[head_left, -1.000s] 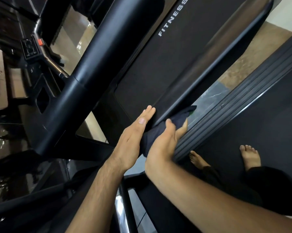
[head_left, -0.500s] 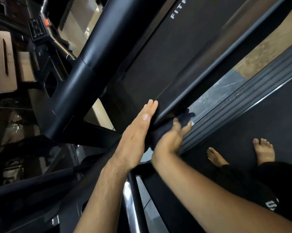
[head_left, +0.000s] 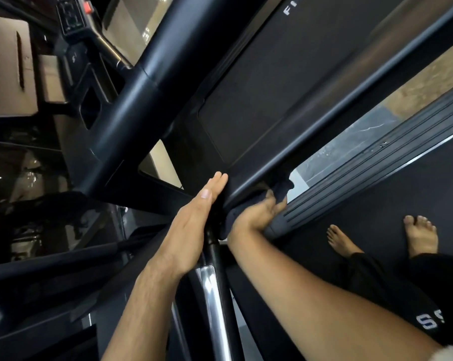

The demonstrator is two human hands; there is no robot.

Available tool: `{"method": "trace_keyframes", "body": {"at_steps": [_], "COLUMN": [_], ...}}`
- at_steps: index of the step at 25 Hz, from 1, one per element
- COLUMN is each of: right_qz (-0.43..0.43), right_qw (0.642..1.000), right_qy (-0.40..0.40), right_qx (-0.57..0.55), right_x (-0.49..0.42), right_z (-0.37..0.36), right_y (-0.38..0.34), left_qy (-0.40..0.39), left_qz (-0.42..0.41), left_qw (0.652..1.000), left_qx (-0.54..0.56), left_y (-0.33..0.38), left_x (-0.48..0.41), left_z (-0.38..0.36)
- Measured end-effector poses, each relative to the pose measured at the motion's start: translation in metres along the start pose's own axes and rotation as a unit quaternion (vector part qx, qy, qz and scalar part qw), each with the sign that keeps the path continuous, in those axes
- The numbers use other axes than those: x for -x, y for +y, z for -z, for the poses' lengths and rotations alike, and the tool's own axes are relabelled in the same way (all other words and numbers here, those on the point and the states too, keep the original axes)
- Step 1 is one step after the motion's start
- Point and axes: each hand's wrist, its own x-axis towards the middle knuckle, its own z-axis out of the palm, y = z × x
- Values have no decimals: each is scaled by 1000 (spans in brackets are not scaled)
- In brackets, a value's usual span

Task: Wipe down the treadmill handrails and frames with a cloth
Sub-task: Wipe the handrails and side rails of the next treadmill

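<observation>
A black treadmill side rail (head_left: 324,131) runs diagonally from the centre to the upper right, beside the dark belt (head_left: 285,82). A dark cloth (head_left: 281,190) is pressed against the rail's lower end by my right hand (head_left: 256,216), whose fingers curl over it. My left hand (head_left: 194,222) lies flat with fingers straight, against the rail's left side, holding nothing. Most of the cloth is hidden under my right hand. A thick black upright (head_left: 142,84) crosses the upper left.
I stand barefoot (head_left: 419,234) on a second treadmill's belt (head_left: 415,194), whose ribbed side rail (head_left: 376,162) lies to the right. A chrome tube (head_left: 215,303) rises below my hands. Tiled floor (head_left: 350,142) shows between the two machines. A console (head_left: 71,14) is at top left.
My right hand has slid the cloth down the rail toward its lower end and curled tighter over it. My left hand stays flat on the rail. The view has shifted closer.
</observation>
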Motion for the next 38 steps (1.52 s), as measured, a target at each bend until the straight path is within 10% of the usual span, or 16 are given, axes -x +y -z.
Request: {"method": "trace_keyframes", "body": {"at_steps": [14, 38], "right_qz": [-214, -141], "right_qw": [954, 969], "right_qy": [-206, -159], "right_qx": [-35, -127], "right_x": [-13, -52], "right_z": [47, 6], "right_y": [8, -54], "left_qy": [73, 54], "left_qz": [4, -85], "left_qw": [997, 993], "left_qx": [-13, -65], "left_y": [-10, 29], "left_x": [-19, -30], "left_z": [-24, -44]}}
